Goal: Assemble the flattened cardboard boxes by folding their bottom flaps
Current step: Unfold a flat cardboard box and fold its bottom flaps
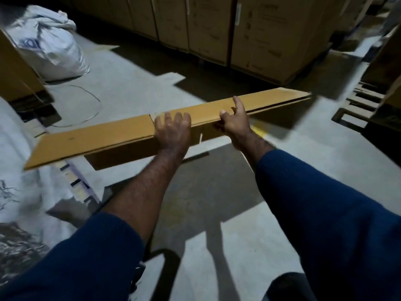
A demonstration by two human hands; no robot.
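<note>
Nearest me, my left hand (pixel 172 129) curls its fingers (pixel 180 118) over the near long edge of the flattened box (pixel 97 137), and my right hand (pixel 233 120) just beside it pinches the same edge, thumb on top. The box hangs above the floor (pixel 134 83), long axis crosswise to my arms, low left to far right; I judge both ends well out of reach, the stacked cartons (pixel 217 29) beyond

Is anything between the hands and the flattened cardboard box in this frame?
Nothing visible. The left hand grips the flattened cardboard box at its near edge around the middle; the right hand pinches the same edge just beside it. The box is held above the floor.
</note>
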